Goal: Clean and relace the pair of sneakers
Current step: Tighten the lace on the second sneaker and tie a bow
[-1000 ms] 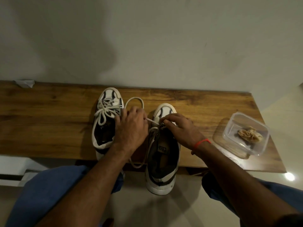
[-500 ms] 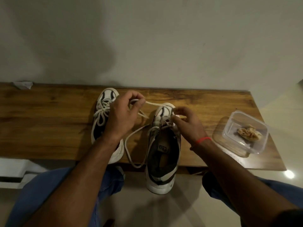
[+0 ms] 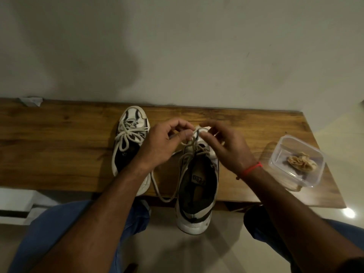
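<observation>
Right sneaker [image 3: 198, 186]: long axis runs from bench [image 3: 59, 150] back edge to front edge, heel overhanging front edge, toe toward wall. Lace [image 3: 194, 146] at toe-end eyelets, directly between both hands; loose loop trails left, down to front edge. Left hand [image 3: 163, 144] fingertips pinched on lace strand; right hand [image 3: 226, 146] fingers curled over toe, apparently pinching other strand. Both equally near. Left sneaker [image 3: 131, 142] laced, bow tied, just beside. Hidden: toe eyelets, right fingertips, exact crossing of strands. Clear tub [image 3: 313, 174] near right edge.
</observation>
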